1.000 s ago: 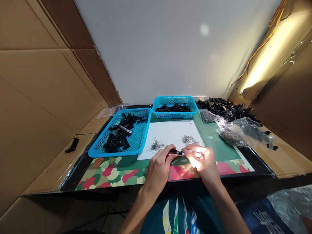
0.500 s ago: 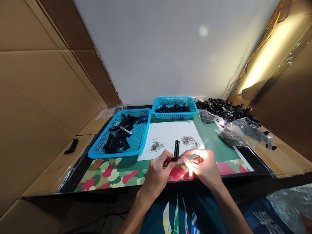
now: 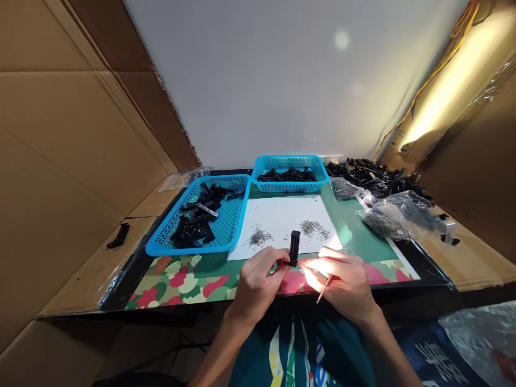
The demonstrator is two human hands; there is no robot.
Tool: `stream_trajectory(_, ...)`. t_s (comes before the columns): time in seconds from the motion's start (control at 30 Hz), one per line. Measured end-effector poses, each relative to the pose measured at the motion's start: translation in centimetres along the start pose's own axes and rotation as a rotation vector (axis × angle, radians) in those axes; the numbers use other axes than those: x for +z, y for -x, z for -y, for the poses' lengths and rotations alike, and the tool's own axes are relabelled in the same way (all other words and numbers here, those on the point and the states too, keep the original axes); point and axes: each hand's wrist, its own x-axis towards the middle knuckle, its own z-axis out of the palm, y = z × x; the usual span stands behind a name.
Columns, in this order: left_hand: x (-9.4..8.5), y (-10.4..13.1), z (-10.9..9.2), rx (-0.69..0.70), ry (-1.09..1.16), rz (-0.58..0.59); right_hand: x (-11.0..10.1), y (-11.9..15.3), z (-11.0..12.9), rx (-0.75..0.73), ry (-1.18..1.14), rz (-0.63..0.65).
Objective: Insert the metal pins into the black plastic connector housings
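My left hand (image 3: 262, 277) pinches the lower end of a narrow black plastic part (image 3: 295, 246), which stands nearly upright. My right hand (image 3: 341, 279) is closed around a thin stick-like tool (image 3: 324, 288), whose end sticks out below the fingers. Its thumb and fingertips meet close to the part's base; whether they pinch something small there is too bright and tiny to tell. Beyond the hands, two piles of tiny metal pieces, perhaps springs, lie on a white sheet (image 3: 278, 209): a left pile (image 3: 260, 236) and a right pile (image 3: 312, 228).
A blue basket (image 3: 237, 215) of black parts stands at the left, another blue basket (image 3: 290, 187) behind the sheet. At the right are a heap of black parts (image 3: 374, 177) and clear bags of small metal pieces (image 3: 385, 223). Cardboard walls (image 3: 72, 134) flank the table.
The black part has turned in my left hand, showing a more solid face instead of its slotted one. My right hand has rotated, and the stick-like tool now points down toward me.
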Motion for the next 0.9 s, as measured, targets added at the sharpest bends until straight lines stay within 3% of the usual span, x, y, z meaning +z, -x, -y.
stream_trajectory(0.27, -0.5, -0.2, -0.1, 0.008, 0.032, 0.055, 0.1, 0.2, -0.1, 0.023, 0.027, 0.132)
stream_trajectory(0.5, -1.0, -0.4, 0.3, 0.057, 0.116, 0.138, -0.3, 0.1, -0.2, 0.035, -0.083, 0.189)
stream_trajectory(0.73, -0.8, 0.1, 1.0, 0.018, 0.181, 0.305, -1.3, -0.4, 0.3, 0.29, -0.189, 0.285)
stream_trajectory(0.9, -0.1, 0.3, 0.8, -0.18, 0.154, 0.421, -1.7, -0.7, -0.1, 0.434, -0.277, 0.366)
